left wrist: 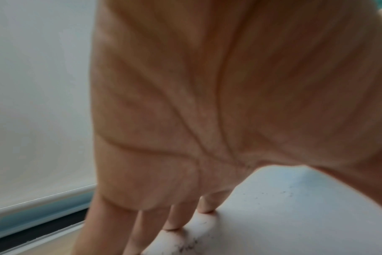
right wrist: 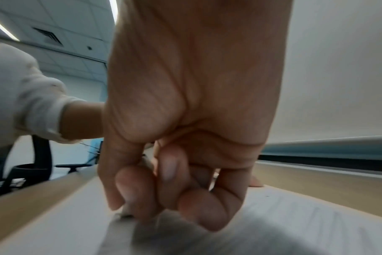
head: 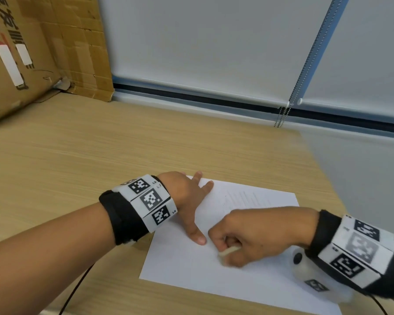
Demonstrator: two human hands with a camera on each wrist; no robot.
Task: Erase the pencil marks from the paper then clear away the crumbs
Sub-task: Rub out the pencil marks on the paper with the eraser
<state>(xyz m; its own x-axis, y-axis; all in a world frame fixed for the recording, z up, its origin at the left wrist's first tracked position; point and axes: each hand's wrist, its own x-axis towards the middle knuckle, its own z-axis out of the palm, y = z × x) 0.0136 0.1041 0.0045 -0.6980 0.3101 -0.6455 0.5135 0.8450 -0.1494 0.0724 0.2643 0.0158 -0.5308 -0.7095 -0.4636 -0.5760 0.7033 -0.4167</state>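
Note:
A white sheet of paper lies on the wooden table, with faint pencil lines near its far right part. My left hand lies flat on the paper's left side, fingers spread and thumb stretched toward me. My right hand grips a pale eraser in curled fingers and presses it on the paper near the left thumb. In the left wrist view, dark eraser crumbs dot the paper by the fingertips. The right wrist view shows curled fingers around the eraser's tip.
A large cardboard box stands at the table's back left. A window blind with a bead chain runs behind the table. A black cable crosses the near table edge. An office chair shows in the right wrist view.

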